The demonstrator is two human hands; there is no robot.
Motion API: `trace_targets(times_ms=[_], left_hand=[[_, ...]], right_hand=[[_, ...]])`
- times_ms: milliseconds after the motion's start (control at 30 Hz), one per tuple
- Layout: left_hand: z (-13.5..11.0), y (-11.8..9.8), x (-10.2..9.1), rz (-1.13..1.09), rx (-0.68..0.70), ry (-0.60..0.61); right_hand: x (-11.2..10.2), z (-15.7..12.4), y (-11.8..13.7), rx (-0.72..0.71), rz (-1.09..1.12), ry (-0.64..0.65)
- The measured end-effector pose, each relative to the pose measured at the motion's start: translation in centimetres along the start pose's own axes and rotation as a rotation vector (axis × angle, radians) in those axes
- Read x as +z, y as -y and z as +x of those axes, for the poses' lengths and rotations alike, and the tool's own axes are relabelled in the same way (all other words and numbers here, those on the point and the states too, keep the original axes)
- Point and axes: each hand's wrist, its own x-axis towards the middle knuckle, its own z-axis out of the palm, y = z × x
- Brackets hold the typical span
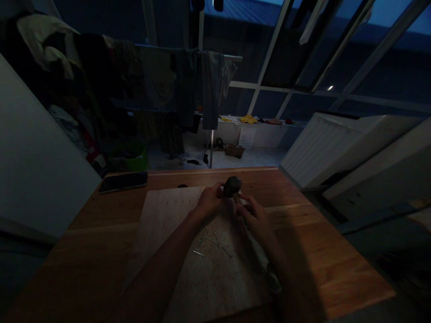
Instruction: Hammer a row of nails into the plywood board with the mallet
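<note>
My right hand (256, 217) is closed around the handle of a hammer (232, 186), gripping it close below the dark, blunt head. The pale handle runs back under my right forearm toward me. My left hand (210, 199) is closed, fingertips pressed together right beside the hammer head; whatever they pinch is hidden, and I cannot tell whether they touch the head. Both hands are over the far part of a pale wooden board (151, 233). Several loose nails (198, 253) lie scattered on the board between my forearms. Small dark spots dot its far left part.
The board lies on a brown wooden table (336, 251). A phone (124, 181) rests at the table's far left corner, and a small dark round object (182, 185) sits behind the board. Beyond are hanging clothes (210, 89), a green basket (138, 159) and a white ridged unit (319, 148). Light is dim.
</note>
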Motion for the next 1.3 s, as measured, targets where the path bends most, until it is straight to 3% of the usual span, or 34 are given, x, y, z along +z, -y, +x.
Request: trace_targets(times_ms=[500,933,1167,1300], left_hand=[[0.0,-0.3,-0.2,0.031,-0.013,0.005],[0.0,-0.2,0.1,0.018,0.000,0.010],[0.0,0.1,0.2,0.026,-0.029,0.034],[0.0,-0.2,-0.8,-0.004,-0.026,0.048]], right_hand=[[0.4,-0.2,0.2,0.018,-0.013,-0.017],[0.2,0.5,-1.1,0.064,0.219,-0.115],[0.1,1.0,-1.9,0.092,0.127,-0.101],[0.1,1.4,-2.6,0.119,0.102,-0.061]])
